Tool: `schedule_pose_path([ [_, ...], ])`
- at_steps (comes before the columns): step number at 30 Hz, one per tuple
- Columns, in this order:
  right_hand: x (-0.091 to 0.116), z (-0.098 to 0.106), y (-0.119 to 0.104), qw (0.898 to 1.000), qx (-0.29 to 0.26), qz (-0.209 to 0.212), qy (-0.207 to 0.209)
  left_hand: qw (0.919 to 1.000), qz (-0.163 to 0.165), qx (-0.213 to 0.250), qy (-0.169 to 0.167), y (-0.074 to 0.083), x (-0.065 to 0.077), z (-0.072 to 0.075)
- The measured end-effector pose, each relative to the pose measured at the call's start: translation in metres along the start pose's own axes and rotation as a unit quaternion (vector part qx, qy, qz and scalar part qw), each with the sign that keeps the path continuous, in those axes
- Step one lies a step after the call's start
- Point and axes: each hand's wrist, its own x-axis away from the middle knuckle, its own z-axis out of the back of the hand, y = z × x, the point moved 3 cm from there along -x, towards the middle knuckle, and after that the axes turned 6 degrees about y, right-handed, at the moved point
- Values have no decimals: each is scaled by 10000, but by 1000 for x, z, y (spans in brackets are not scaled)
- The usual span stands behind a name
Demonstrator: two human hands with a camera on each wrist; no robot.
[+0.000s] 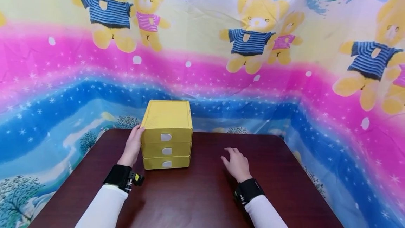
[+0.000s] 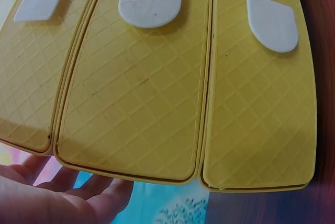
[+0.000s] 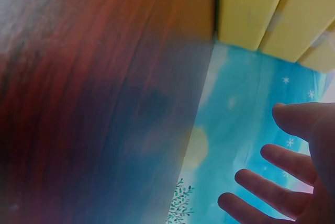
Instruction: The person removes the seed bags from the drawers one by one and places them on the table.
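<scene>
Cabinet stands upright on the table, between the hands. The left hand touches its left side, fingers extended; the right hand hovers over the table, fingers spread, holding nothing. It looks like light, stiff plastic, likely prone to slide on smooth wood: best steadied by its sides, drawers drawn by their white tabs.

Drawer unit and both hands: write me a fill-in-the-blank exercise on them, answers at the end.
1. The drawer unit has ____ drawers at its front.
2. The drawer unit's main colour is ____.
3. The hand touching the drawer unit's side is the person's ____ hand.
4. The right hand is holding ____.
Missing words: three; yellow; left; nothing.
</scene>
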Motion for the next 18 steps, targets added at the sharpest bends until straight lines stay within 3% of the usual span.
schedule_pose_path([
  [11,5,-6,9,9999,-31,-119,23,9998,-69,149,-89,-3,-6,-39],
  [18,5,-8,12,9999,-4,-132,78,9990,-54,315,-321,-3,-10,-58],
])
